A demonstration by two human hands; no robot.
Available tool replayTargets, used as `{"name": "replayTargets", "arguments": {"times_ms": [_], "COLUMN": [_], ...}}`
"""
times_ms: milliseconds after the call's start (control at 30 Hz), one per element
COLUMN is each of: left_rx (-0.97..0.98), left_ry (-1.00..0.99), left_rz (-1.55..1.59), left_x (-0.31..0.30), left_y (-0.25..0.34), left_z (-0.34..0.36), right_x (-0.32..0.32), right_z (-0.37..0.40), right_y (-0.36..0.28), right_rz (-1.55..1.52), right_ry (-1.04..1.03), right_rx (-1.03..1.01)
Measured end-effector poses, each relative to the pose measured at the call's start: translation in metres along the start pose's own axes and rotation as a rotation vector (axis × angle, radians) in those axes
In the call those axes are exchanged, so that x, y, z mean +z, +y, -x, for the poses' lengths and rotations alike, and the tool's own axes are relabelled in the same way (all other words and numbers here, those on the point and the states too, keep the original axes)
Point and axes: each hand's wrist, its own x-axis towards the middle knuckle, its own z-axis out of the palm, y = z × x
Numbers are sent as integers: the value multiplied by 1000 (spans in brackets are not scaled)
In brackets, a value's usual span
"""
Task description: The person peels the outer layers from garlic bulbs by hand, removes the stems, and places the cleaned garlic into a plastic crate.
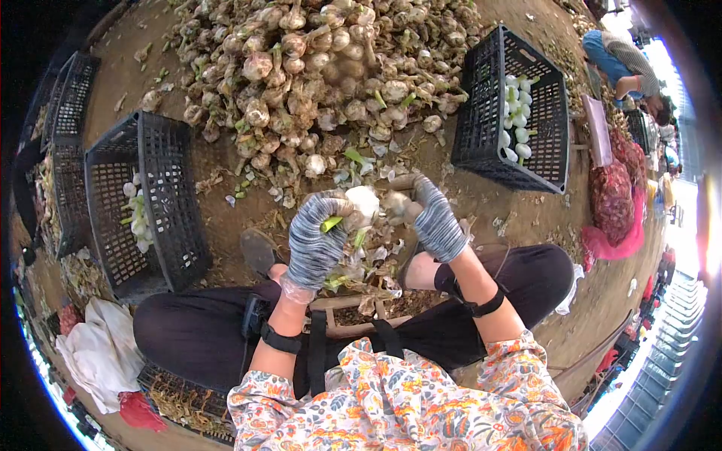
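My left hand, in a grey striped glove, is closed round a white garlic bulb with a cut green stem end showing at the palm. Just right of the bulb is my right hand, gloved the same way, its fingers bent and partly blurred; whether they hold anything is unclear. Loose peel lies on the ground beneath both hands. Beyond them rises a large heap of unpeeled garlic.
Black crates holding white bulbs stand at the left and right. Red net sacks lie at the far right, below a crouching person. White cloth lies at lower left.
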Motion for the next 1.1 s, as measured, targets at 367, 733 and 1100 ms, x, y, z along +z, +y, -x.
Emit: {"name": "replayTargets", "arguments": {"times_ms": [367, 733, 1100], "left_rx": [-482, -436, -268], "left_ry": [109, -84, -554], "left_rz": [711, -806, -1093], "left_x": [14, 25, 34], "left_y": [-20, -92, -186], "left_z": [10, 4, -61], "right_x": [-10, -139, -27], "right_z": [-9, -21, -8], "right_y": [48, -9, 40], "right_rz": [-150, -1402, -795], "right_ry": [-83, -75, -2], "right_rx": [108, -257, 636]}}
